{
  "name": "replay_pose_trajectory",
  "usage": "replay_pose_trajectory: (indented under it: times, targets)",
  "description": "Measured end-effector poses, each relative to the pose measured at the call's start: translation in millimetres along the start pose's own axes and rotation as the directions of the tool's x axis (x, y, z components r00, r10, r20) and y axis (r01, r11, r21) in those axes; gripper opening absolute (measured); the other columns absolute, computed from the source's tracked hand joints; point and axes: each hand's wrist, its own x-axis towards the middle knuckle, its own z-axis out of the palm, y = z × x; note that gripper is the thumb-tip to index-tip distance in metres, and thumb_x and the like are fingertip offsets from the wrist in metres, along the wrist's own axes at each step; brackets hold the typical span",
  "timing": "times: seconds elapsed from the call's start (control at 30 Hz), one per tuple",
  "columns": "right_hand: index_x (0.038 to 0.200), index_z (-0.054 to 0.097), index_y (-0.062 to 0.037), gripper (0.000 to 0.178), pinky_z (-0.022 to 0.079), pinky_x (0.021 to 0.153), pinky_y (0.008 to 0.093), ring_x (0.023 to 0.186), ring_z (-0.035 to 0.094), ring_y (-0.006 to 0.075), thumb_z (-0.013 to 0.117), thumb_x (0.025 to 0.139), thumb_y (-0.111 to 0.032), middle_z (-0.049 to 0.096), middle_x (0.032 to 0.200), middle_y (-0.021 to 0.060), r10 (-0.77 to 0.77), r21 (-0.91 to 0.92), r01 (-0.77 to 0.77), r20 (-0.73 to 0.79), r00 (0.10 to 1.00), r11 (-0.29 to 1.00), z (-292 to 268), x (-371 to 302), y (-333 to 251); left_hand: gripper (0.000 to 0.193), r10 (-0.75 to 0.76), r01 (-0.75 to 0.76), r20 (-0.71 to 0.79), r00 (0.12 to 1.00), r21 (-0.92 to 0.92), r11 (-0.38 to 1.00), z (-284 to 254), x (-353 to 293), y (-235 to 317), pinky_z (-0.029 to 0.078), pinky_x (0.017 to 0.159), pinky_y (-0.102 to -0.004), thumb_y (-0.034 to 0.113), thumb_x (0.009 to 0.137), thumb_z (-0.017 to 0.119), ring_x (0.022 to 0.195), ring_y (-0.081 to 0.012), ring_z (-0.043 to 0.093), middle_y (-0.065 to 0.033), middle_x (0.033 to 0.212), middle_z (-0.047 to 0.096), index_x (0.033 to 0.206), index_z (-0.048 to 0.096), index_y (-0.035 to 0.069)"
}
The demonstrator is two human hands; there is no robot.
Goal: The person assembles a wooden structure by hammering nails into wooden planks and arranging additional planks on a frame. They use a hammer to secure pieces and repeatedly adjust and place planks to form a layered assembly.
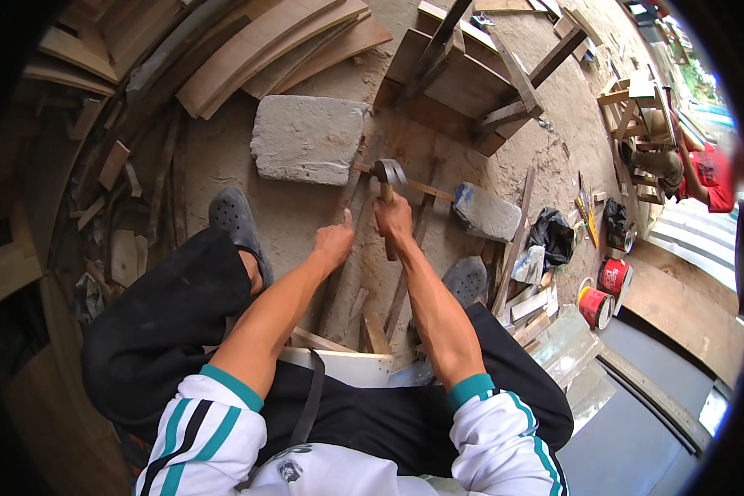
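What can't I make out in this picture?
In the head view:
Bare left hand: its curled fingers hide whether it holds anything.
Steel claw hammer with wooden handle: the bare right hand covers mid-handle.
Grey perforated right clog: partly behind the black trouser leg.
Co-worker in red shirt: head blurred.

claw hammer [388, 171] | dark metal head, pale handle | in right hand [393, 217] | head pointing forward

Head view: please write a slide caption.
Claw hammer in the right-hand grip, pictured between a large concrete block and a smaller block.
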Motion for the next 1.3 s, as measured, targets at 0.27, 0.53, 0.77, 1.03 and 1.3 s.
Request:
replay_pose_trajectory:
  times: [0.27, 0.53, 0.77, 1.03, 1.3]
  targets:
    - [0.071, 0.054, -0.0019, 0.027, 0.042, 0.038, 0.0327, 0.041, 0.053, 0.0145, 0.063, 0.089, -0.02, 0.053, 0.052, 0.0048, -0.041, 0.112, 0.078, -0.301, 0.953, 0.991, -67.7, -17.4, 43.8, 0.09, -0.012, 0.013, 0.042, 0.999, -0.013, 1.0, -4.5, 0.1, 6.1, 0.054, 0.075, -0.0427, 0.025, 0.083, 0.072, 0.089, -0.0333, 0.068, -0.0188, 0.093, 0.07, 0.145, 0.019, -0.013]
    - [0.075, 0.054, -0.0033, 0.024, 0.04, 0.037, 0.0331, 0.039, 0.048, 0.014, 0.063, 0.087, -0.021, 0.049, 0.053, 0.0021, 0.223, 0.409, -0.133, -0.182, 0.958, 0.903, -81.9, -20.5, 79.2, 0.092, -0.032, 0.033, 0.074, 0.997, -0.006, 0.999, -12.0, -1.1, 8.3, 0.054, 0.078, -0.043, 0.028, 0.083, 0.073, 0.092, -0.0336, 0.067, -0.0194, 0.097, 0.069, 0.146, 0.018, -0.012]
    - [0.077, 0.056, -0.0009, 0.024, 0.039, 0.039, 0.0334, 0.042, 0.049, 0.0152, 0.061, 0.086, -0.022, 0.049, 0.054, 0.0026, 0.064, 0.222, 0.026, -0.389, 0.919, 0.975, -83.9, -15.8, 81.7, 0.094, -0.028, 0.027, 0.046, 0.999, 0.023, 0.999, -4.4, -2.1, 0.3, 0.054, 0.078, -0.0431, 0.031, 0.083, 0.073, 0.092, -0.0341, 0.067, -0.0191, 0.098, 0.069, 0.146, 0.019, -0.011]
    - [0.075, 0.057, -0.0005, 0.026, 0.04, 0.041, 0.0346, 0.045, 0.051, 0.0133, 0.061, 0.086, -0.023, 0.044, 0.049, 0.0006, 0.171, 0.28, -0.09, -0.277, 0.946, 0.956, -99.1, -19.6, 78.4, 0.093, -0.045, 0.041, 0.08, 0.996, 0.042, 0.998, -9.6, -1.6, 5.1, 0.054, 0.077, -0.0426, 0.032, 0.083, 0.073, 0.091, -0.0343, 0.068, -0.0198, 0.097, 0.069, 0.146, 0.02, -0.012]
    - [0.069, 0.054, -0.0021, 0.025, 0.039, 0.041, 0.0328, 0.044, 0.05, 0.0135, 0.059, 0.085, -0.021, 0.05, 0.053, 0.0038, 0.163, 0.243, -0.093, -0.286, 0.944, 0.966, -91.2, 2.9, 90.0, 0.094, -0.037, 0.035, 0.097, 0.995, 0.017, 0.999, -6.3, 0.7, 4.6, 0.053, 0.078, -0.0452, 0.031, 0.082, 0.073, 0.092, -0.0373, 0.067, -0.0215, 0.098, 0.068, 0.145, 0.019, -0.012]
